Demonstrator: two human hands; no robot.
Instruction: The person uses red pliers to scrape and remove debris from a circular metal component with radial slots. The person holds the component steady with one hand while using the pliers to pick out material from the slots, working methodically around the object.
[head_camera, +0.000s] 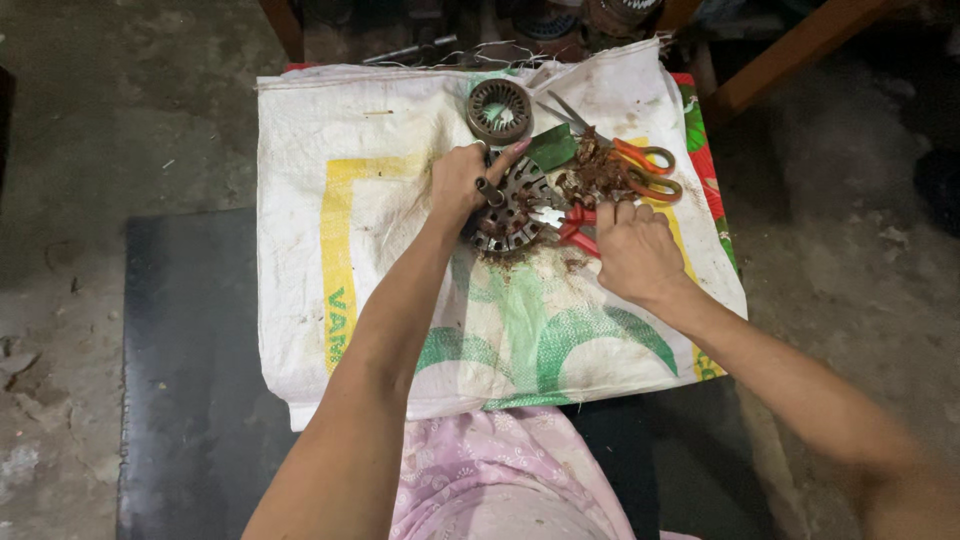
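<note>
Hands meet over a round, slotted metal stator (510, 208), dark and rusty, lying on a worn white woven sack (380, 260) with yellow and green print. Seen from the head camera, the left hand (462, 182) is clamped on the stator's left rim, fingers curled over its top edge. The right hand (634, 250) is closed around the red handles of pliers (568, 222), whose pale tips touch the stator's right side. Brown wire scraps (592, 175) lie heaped just beside it, touching orange-handled scissors (625, 155) and a green sheet scrap (552, 148). A second ribbed metal ring (499, 110) sits farther up the sack. Pink patterned cloth (490, 475) shows below.
</note>
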